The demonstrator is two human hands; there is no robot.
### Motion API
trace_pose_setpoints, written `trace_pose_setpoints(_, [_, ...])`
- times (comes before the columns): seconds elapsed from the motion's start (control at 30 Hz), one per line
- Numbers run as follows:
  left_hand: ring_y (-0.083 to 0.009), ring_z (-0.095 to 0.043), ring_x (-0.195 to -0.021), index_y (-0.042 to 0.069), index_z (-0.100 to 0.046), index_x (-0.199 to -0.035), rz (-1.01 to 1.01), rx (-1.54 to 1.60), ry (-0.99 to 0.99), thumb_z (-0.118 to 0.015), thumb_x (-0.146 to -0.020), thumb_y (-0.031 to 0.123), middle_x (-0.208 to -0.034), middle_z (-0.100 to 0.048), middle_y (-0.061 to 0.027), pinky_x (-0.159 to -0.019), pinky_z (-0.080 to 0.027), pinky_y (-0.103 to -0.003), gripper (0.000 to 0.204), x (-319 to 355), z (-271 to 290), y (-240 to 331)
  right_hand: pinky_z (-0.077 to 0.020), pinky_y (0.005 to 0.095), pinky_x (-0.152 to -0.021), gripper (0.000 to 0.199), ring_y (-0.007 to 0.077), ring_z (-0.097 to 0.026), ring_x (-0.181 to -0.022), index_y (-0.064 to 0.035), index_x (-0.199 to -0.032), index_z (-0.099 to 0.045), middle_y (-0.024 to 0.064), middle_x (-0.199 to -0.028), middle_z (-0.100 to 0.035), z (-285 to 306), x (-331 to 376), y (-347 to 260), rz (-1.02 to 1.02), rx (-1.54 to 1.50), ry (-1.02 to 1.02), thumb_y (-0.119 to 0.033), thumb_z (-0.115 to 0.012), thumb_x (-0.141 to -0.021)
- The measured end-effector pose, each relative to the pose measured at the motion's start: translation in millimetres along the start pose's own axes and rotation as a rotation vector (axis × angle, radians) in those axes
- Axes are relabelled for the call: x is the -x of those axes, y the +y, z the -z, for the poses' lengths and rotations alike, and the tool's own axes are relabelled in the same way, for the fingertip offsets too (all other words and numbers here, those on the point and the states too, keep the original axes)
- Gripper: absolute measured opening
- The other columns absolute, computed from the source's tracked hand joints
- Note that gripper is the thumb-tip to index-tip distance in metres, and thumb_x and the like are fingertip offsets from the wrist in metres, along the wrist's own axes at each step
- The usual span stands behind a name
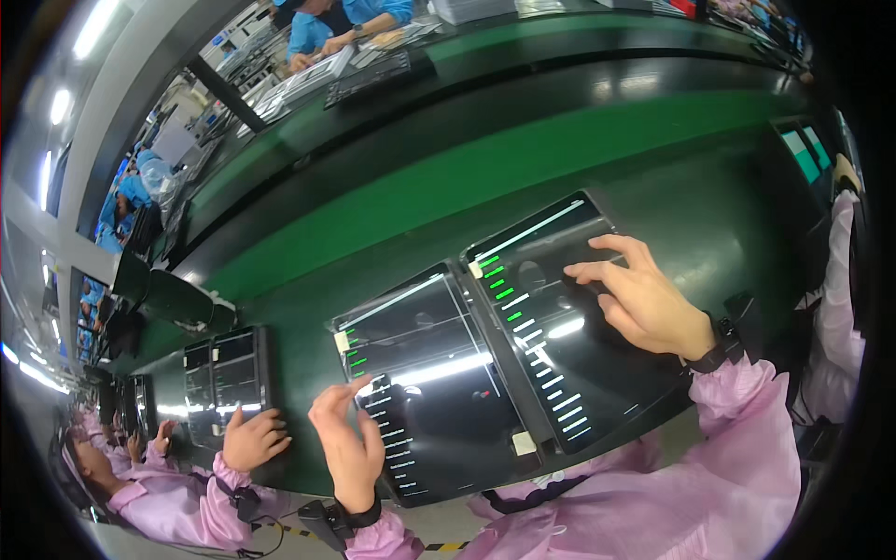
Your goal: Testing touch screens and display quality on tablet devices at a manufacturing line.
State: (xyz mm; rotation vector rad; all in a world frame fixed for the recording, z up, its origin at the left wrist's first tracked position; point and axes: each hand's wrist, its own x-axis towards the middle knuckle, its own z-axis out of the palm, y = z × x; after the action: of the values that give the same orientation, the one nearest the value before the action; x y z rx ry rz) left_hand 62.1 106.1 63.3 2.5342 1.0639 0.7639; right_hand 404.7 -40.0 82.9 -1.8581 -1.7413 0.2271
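Note:
Two black tablets with lit screens lie side by side in front of me, each showing a dark list with green and white lines. The left tablet has pale tabs stuck near its upper left and lower right. At its left edge, my left hand holds nothing; the forefinger reaches to the list and the thumb stands apart. Over the upper right of the right tablet is my right hand, empty, fingers stretched out and spread. Whether its fingertips touch the glass I cannot tell.
A green belt runs beyond the dark table. Left of me, a co-worker's hand is beside more tablets, near a black cylindrical object. At right are another lit tablet and a co-worker's sleeve.

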Motion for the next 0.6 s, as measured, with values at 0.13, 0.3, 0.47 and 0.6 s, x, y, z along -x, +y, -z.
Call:
trace_pose_setpoints(0.13, [-0.0291, -0.049, -0.107, -0.001, -0.039, -0.115, 0.035, 0.141, 0.09, -0.043, -0.072, -0.01, -0.113, -0.053, -0.0186, -0.098, -0.034, -0.04, 0.044, 0.4, -3.0, -0.4, -0.032, 0.0455, -0.101, 0.035, 0.0359, -0.037, -0.123, -0.0022, -0.112, -0.053, 0.0092, -0.113, -0.06, -4.9, -1.0, 3.0, 0.034, -0.008, 0.004, -0.001, -0.053, -0.077])
trace_pose_setpoints(0.3, [-0.0308, -0.054, -0.107, -0.001, -0.038, -0.113, 0.195, 0.18, 0.224, -0.041, -0.073, -0.011, -0.111, -0.055, -0.021, -0.102, -0.031, -0.042, 0.042, 4.8, -3.1, 0.3, -0.032, 0.0449, -0.101, 0.035, 0.0354, -0.038, -0.122, -0.0014, -0.11, -0.054, 0.0092, -0.112, -0.06, -5.2, -0.3, 3.3, 0.051, 0.013, 0.01, -0.001, -0.054, -0.076])
trace_pose_setpoints(0.47, [-0.0247, -0.05, -0.107, 0.004, -0.038, -0.117, 0.239, 0.16, 0.255, -0.042, -0.077, -0.005, -0.118, -0.055, -0.0159, -0.094, -0.032, -0.037, 0.041, 12.7, -6.5, -10.3, -0.0318, 0.0447, -0.102, 0.034, 0.0348, -0.039, -0.123, -0.0013, -0.11, -0.055, 0.0091, -0.112, -0.06, -6.7, -2.5, 3.0, 0.061, 0.007, -0.002, 0.0, -0.054, -0.076])
trace_pose_setpoints(0.6, [-0.0285, -0.046, -0.12, 0.0, -0.04, -0.125, 0.468, 0.564, 0.281, -0.041, -0.084, 0.004, -0.129, -0.047, -0.0178, -0.103, -0.031, -0.038, 0.041, 14.0, -11.4, -13.2, -0.0317, 0.0447, -0.102, 0.035, 0.0347, -0.039, -0.122, -0.0017, -0.111, -0.054, 0.009, -0.112, -0.06, -7.8, -4.8, 2.1, 0.069, 0.003, -0.01, 0.0, -0.054, -0.076])
